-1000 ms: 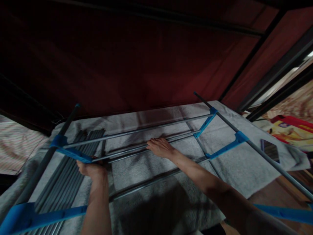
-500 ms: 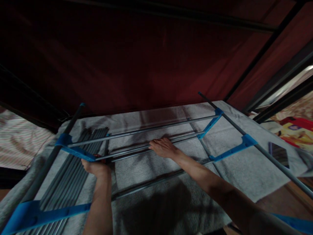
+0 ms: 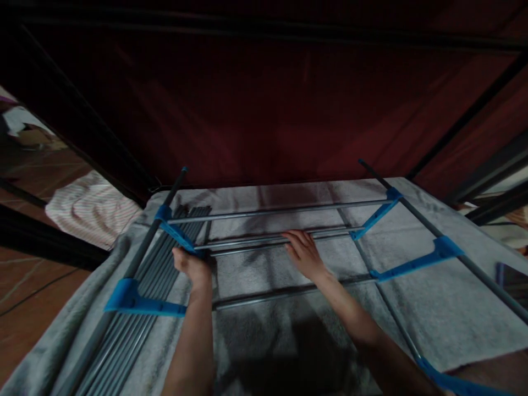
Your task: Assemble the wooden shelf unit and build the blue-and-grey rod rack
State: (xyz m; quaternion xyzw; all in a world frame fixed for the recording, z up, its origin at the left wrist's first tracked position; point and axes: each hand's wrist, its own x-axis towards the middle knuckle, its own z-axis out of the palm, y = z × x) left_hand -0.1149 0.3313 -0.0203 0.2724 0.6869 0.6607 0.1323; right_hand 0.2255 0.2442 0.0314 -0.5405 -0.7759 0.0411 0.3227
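Observation:
A frame of grey metal tubes and blue plastic brackets lies before me. My left hand (image 3: 193, 268) is closed around the lower end of the upper left blue bracket (image 3: 178, 235), where a crossing tube meets it; part of its grip is hidden. Over the thin metal tube (image 3: 247, 240) in the middle, my right hand (image 3: 304, 254) has its fingers bent, with the thumb on the near side. That tube runs across to the upper right bracket (image 3: 373, 219). Nearer to me are the lower left bracket (image 3: 138, 301) and lower right bracket (image 3: 421, 263).
Several loose grey tubes (image 3: 160, 275) lie side by side under the frame's left side. A pale towel-like cloth (image 3: 264, 327) covers the surface. Behind it rises a dark red panel (image 3: 264, 121). Striped fabric (image 3: 93, 206) lies on the left, above a brown floor (image 3: 28, 308).
The view has turned left, so the frame and both hands appear farther right. My left hand still grips the bracket end; my right hand's fingers look a little straighter on the tube.

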